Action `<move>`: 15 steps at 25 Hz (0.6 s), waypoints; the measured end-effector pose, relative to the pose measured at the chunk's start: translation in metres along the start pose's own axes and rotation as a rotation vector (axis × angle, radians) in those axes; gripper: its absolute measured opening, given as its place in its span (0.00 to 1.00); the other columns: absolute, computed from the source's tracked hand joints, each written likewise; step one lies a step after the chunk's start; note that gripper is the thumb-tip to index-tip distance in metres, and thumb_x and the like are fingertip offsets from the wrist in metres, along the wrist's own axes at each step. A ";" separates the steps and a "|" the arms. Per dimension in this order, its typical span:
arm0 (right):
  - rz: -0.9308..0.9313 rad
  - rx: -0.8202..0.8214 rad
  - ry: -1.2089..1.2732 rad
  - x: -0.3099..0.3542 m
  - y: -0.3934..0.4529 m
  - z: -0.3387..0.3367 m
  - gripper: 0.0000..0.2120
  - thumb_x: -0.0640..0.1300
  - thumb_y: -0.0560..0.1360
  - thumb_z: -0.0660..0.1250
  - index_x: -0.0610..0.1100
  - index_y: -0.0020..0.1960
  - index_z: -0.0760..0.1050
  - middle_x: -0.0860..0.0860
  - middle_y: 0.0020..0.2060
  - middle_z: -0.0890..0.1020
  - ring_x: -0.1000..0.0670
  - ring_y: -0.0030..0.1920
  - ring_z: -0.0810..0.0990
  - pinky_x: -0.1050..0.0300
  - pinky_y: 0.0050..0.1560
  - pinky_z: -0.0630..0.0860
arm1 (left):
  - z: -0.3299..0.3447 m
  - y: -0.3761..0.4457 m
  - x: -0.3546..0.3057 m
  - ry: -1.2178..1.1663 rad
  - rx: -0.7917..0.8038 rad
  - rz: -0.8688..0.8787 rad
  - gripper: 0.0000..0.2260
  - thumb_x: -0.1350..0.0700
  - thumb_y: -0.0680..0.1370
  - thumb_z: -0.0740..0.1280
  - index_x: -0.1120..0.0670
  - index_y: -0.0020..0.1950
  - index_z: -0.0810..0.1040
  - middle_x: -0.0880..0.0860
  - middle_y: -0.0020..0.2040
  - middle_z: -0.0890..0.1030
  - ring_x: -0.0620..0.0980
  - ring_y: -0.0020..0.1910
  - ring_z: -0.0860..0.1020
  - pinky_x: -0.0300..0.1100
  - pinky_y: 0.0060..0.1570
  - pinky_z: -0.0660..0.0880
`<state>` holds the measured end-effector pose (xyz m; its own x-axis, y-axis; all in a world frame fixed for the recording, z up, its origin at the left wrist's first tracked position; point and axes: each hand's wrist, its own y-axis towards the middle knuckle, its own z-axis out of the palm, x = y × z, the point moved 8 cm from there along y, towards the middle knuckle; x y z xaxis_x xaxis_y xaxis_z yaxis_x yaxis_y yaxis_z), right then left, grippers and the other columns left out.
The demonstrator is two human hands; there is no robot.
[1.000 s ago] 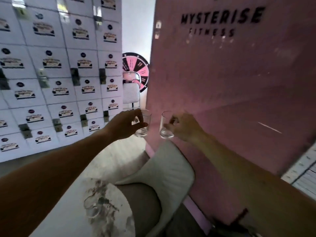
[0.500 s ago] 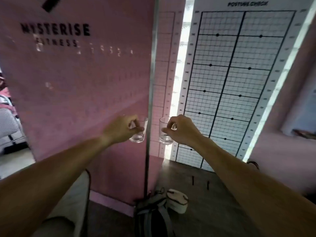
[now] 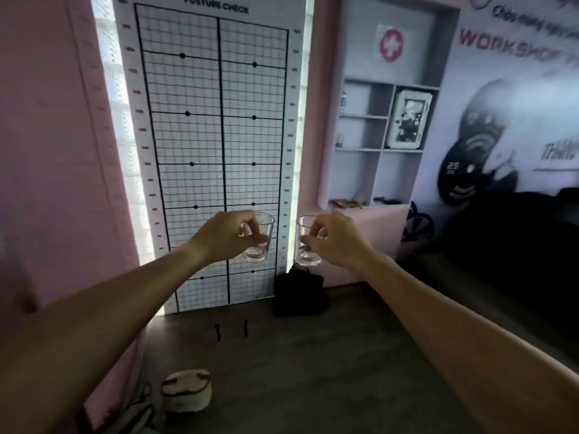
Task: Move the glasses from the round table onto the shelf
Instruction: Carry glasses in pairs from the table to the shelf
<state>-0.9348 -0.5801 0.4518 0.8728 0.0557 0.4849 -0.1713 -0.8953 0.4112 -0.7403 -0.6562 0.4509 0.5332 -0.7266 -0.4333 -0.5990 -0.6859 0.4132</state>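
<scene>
My left hand (image 3: 227, 234) grips a clear drinking glass (image 3: 261, 245) held upright in the air at chest height. Beside it, my right hand (image 3: 336, 239) grips a second clear glass (image 3: 305, 249), also upright. The two glasses are a small gap apart and both look empty. A white wall shelf (image 3: 380, 150) with several open compartments is set into the wall ahead on the right, above and beyond my right hand. The round table is out of view.
A tall posture-check grid chart (image 3: 216, 126) covers the wall straight ahead. A dark bag (image 3: 299, 292) stands on the floor at its foot. A pale pouch (image 3: 186, 391) lies on the floor near me. A black sofa (image 3: 517, 233) sits at the right.
The view has swung right from the lockers and pink partition to the grid chart and shelf. Both hands keep their glasses held out in front, side by side.
</scene>
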 end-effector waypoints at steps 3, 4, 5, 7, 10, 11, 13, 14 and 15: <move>0.056 -0.048 -0.049 -0.061 0.008 -0.034 0.09 0.49 0.72 0.75 0.44 0.40 0.81 0.51 0.37 0.79 0.51 0.39 0.77 0.59 0.43 0.71 | 0.050 0.063 -0.035 -0.045 0.051 0.096 0.13 0.43 0.73 0.73 0.51 0.46 0.79 0.46 0.43 0.82 0.48 0.45 0.80 0.47 0.46 0.78; 0.078 -0.068 -0.073 -0.079 0.014 -0.041 0.09 0.50 0.71 0.75 0.46 0.38 0.80 0.52 0.35 0.78 0.51 0.39 0.78 0.58 0.43 0.73 | 0.064 0.082 -0.042 -0.055 0.057 0.118 0.13 0.42 0.72 0.73 0.51 0.46 0.79 0.48 0.43 0.83 0.48 0.45 0.80 0.49 0.47 0.78; 0.110 -0.086 -0.092 -0.097 0.020 -0.047 0.09 0.51 0.70 0.75 0.49 0.35 0.78 0.53 0.34 0.78 0.49 0.39 0.79 0.56 0.44 0.76 | 0.078 0.101 -0.046 -0.063 0.067 0.132 0.15 0.40 0.71 0.73 0.50 0.45 0.79 0.49 0.43 0.83 0.49 0.45 0.80 0.50 0.47 0.79; 0.179 -0.109 -0.110 -0.134 0.039 -0.058 0.13 0.52 0.69 0.75 0.52 0.32 0.74 0.53 0.34 0.79 0.47 0.42 0.81 0.52 0.48 0.79 | 0.104 0.142 -0.054 -0.079 0.094 0.168 0.19 0.35 0.68 0.72 0.50 0.46 0.79 0.51 0.43 0.84 0.51 0.45 0.81 0.52 0.48 0.80; 0.233 -0.147 -0.152 -0.186 0.082 -0.077 0.12 0.53 0.69 0.75 0.51 0.33 0.75 0.54 0.35 0.79 0.47 0.43 0.82 0.50 0.50 0.80 | 0.140 0.219 -0.059 -0.119 0.112 0.203 0.24 0.29 0.64 0.69 0.49 0.44 0.78 0.53 0.41 0.83 0.53 0.43 0.81 0.50 0.45 0.78; 0.238 -0.160 -0.164 -0.201 0.099 -0.084 0.12 0.53 0.69 0.75 0.51 0.32 0.75 0.55 0.34 0.78 0.48 0.42 0.81 0.50 0.50 0.80 | 0.149 0.245 -0.059 -0.132 0.116 0.210 0.22 0.31 0.65 0.71 0.49 0.44 0.78 0.52 0.39 0.82 0.52 0.41 0.80 0.48 0.43 0.77; 0.265 -0.178 -0.183 -0.229 0.128 -0.094 0.13 0.55 0.69 0.74 0.52 0.31 0.74 0.56 0.32 0.78 0.48 0.42 0.81 0.50 0.50 0.80 | 0.166 0.291 -0.061 -0.145 0.135 0.221 0.17 0.38 0.69 0.74 0.50 0.45 0.77 0.50 0.36 0.79 0.51 0.36 0.76 0.43 0.37 0.71; 0.282 -0.186 -0.194 -0.241 0.141 -0.098 0.12 0.55 0.69 0.74 0.52 0.32 0.75 0.55 0.34 0.79 0.48 0.43 0.82 0.49 0.51 0.79 | 0.172 0.311 -0.062 -0.147 0.136 0.228 0.16 0.40 0.70 0.74 0.51 0.45 0.77 0.51 0.35 0.79 0.50 0.35 0.75 0.42 0.36 0.68; 0.294 -0.199 -0.206 -0.254 0.156 -0.102 0.11 0.56 0.69 0.74 0.52 0.35 0.77 0.53 0.38 0.80 0.47 0.45 0.81 0.49 0.53 0.78 | 0.179 0.333 -0.062 -0.150 0.126 0.238 0.15 0.42 0.71 0.75 0.51 0.45 0.78 0.51 0.36 0.79 0.50 0.35 0.75 0.42 0.35 0.68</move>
<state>-1.2302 -0.6884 0.4716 0.8432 -0.2974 0.4479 -0.4946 -0.7557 0.4293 -1.0798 -0.8329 0.4720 0.2806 -0.8460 -0.4533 -0.7709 -0.4800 0.4187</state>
